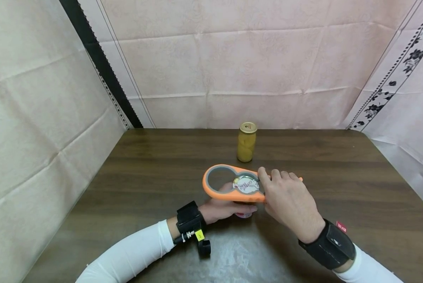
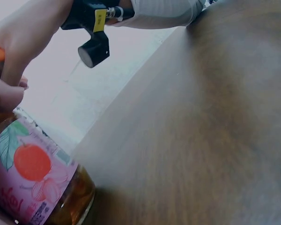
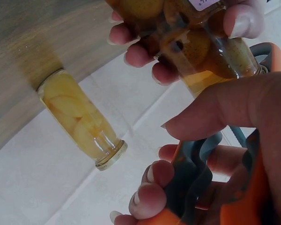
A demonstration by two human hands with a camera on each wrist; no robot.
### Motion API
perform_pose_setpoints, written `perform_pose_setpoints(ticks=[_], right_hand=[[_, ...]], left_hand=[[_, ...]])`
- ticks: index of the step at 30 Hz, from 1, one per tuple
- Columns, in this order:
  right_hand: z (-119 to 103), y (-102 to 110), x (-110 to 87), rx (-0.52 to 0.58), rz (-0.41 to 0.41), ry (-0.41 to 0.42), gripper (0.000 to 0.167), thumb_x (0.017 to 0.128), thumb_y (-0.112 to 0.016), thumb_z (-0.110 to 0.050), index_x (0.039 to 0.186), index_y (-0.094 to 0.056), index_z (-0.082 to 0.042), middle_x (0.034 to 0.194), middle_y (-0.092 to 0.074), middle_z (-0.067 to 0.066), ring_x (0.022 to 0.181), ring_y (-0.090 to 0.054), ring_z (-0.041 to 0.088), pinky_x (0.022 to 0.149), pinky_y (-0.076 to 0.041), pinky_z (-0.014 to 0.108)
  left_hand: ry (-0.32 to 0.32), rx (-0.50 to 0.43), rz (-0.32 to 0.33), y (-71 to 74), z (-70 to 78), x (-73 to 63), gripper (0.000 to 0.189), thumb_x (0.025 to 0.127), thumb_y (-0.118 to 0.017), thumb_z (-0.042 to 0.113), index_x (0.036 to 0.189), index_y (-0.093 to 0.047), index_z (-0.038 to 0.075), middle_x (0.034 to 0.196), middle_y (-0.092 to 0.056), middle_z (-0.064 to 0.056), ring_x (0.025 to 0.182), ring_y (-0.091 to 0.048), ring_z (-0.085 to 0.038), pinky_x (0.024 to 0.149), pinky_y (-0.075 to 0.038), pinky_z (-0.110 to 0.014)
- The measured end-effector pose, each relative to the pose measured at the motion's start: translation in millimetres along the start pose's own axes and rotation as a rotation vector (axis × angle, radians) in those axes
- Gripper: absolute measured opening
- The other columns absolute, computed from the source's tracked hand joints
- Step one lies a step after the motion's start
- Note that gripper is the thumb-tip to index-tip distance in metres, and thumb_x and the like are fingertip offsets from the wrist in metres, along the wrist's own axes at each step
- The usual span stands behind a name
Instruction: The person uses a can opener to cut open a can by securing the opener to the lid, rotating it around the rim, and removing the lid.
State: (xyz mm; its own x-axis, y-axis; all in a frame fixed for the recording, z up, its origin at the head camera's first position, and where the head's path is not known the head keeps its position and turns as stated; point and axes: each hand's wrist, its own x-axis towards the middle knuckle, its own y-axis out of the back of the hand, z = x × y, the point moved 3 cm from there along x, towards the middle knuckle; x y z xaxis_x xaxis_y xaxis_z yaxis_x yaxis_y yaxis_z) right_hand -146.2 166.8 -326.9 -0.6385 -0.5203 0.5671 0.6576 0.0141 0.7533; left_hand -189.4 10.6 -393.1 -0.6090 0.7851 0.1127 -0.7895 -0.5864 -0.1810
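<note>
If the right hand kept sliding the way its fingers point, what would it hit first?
Probably nothing but the wall cloth: the right hand, gripping the orange opener, points up-left; the yellow jar seems slightly off-line, though depth is unclear.

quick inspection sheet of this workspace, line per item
surface: dark wood-grain table, a dull smear near the front edge
job's things: jar with a pink fruit label stands under an orange and grey jar opener, whose smaller ring sits over the jar's lid
clutter: a second jar with a gold lid, holding yellow fruit slices, stands alone further back
grippers: left hand grips the labelled jar's body; right hand grips the opener's handle
cables: nothing seen; a black strap with a small camera on each wrist
surroundings: pale pink and cream cloth hangs on three sides, with a black strip at left and floral trim at right
</note>
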Motion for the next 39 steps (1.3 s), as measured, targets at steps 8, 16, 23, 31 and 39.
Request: perform_pose_setpoints(ticks=[8,16,23,31,39], right_hand=[[-2.6,1.5,-0.8,-0.022,-0.009,-0.015,0.039,0.070,-0.068,-0.004,0.108,-0.061,0.004,0.062,-0.048,0.007,0.052,-0.048,0.021,0.050,-0.037,0.030],[-10.1,6.8,-0.8,-0.088,-0.007,-0.029,0.046,0.069,-0.071,-0.010,0.111,-0.063,0.006,0.065,-0.055,0.012,0.055,-0.054,0.025,0.053,-0.048,0.035],[-16.7,11.5,1.1,-0.138,0.003,-0.038,0.036,0.076,-0.065,-0.007,0.108,-0.065,0.010,0.067,-0.061,0.018,0.056,-0.059,0.028,0.054,-0.053,0.039],[-24.1,13.4,3.9,-0.173,-0.050,-0.082,0.040,0.083,-0.068,-0.013,0.116,-0.069,0.009,0.072,-0.066,0.019,0.058,-0.064,0.029,0.056,-0.054,0.037],[-33.3,17.6,5.8,-0.243,-0.065,-0.109,0.041,0.085,-0.070,-0.016,0.119,-0.069,0.008,0.067,-0.062,0.016,0.054,-0.062,0.028,0.052,-0.052,0.035]], left_hand=[[-0.027,-0.003,0.082,-4.1,-5.1,1.9,0.044,0.093,-0.067,0.000,0.134,-0.052,0.007,0.091,-0.057,0.001,0.061,-0.040,-0.020,0.058,-0.036,-0.028],[-0.030,-0.049,0.130,2.7,-22.2,6.0,0.035,0.094,-0.068,0.002,0.125,-0.055,0.005,0.089,-0.056,0.000,0.056,-0.036,-0.018,0.054,-0.034,-0.028],[-0.034,-0.031,0.182,5.1,-22.1,5.4,0.037,0.091,-0.071,0.002,0.126,-0.057,0.005,0.088,-0.058,-0.001,0.054,-0.039,-0.018,0.054,-0.036,-0.028],[0.033,0.080,0.287,10.7,-27.2,1.6,0.038,0.089,-0.075,0.004,0.125,-0.061,0.005,0.079,-0.057,0.002,0.059,-0.048,-0.015,0.057,-0.042,-0.026],[0.028,0.152,0.352,16.4,-28.1,0.8,0.056,0.086,-0.078,0.003,0.137,-0.057,0.009,0.128,-0.063,-0.007,0.103,-0.059,-0.011,0.085,-0.052,-0.025]])
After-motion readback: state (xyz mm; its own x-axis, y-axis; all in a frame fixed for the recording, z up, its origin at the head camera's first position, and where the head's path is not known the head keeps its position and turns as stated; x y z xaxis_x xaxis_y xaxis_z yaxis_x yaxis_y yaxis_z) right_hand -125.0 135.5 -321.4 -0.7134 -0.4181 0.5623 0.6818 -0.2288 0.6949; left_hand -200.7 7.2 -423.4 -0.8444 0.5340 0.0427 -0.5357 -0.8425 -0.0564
